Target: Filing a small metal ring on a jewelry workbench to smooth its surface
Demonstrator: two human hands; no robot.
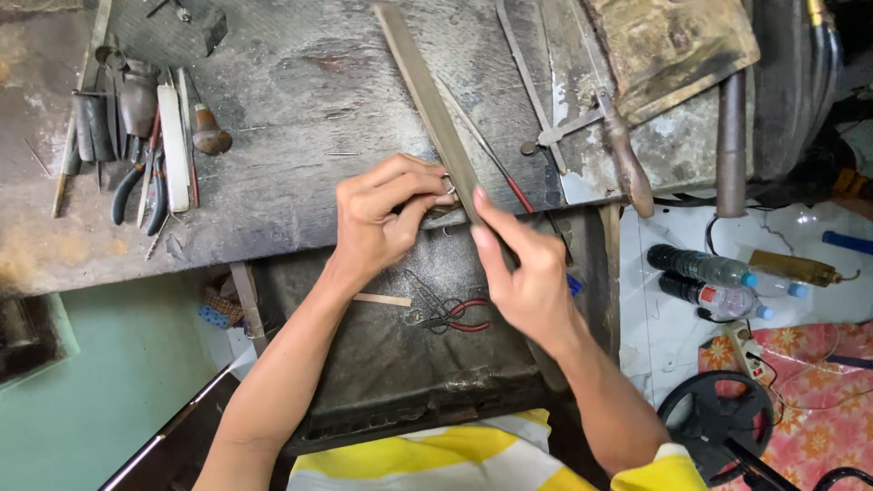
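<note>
Right, the left hand [377, 214] has its fingers curled tight, pinching a small metal ring [448, 187] at the near edge of the workbench [291, 109], just left of the file. The right hand [523, 268] grips the long flat file [435, 114], fingers pressed together along its near end, index finger laid up the blade, the far end reaching across the workbench. Ring and file are touching, right at the bench edge. To file well here, I'd judge the ring wants bracing hard against the bench so it can't roll, with the file kept flat in long even strokes. Below the bench edge, red-handled pliers [459, 314] lie in the dark tray [382, 364]. Far left on the bench, more pliers [141, 186] and a wooden-handled tool [207, 132]. Right of the bench, on the floor, two clear plastic bottles [709, 282] with blue caps, one with a red-and-white label, lie side by side.
</note>
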